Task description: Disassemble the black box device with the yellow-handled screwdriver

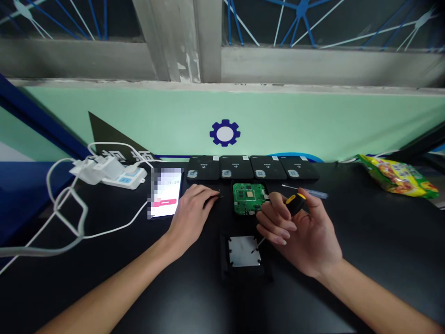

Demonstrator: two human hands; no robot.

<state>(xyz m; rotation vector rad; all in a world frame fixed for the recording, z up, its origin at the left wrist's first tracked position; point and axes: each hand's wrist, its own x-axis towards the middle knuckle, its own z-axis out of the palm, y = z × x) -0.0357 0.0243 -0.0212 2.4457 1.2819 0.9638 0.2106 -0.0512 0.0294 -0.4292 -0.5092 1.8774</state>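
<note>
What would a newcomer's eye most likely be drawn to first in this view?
Probably the bright green circuit board in its open black case, mid-table between the hands. Next, perhaps, the yellow-and-black screwdriver in the right hand, and the colourful packet at the far right.

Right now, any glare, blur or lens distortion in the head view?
Head view: soft glare on the bare black table near the bottom edge; phone screen bright white, partly pixelated; window ledge bows and the frame edges stretch, wide-angle style; small parts at the left hand too small to make out.
</note>
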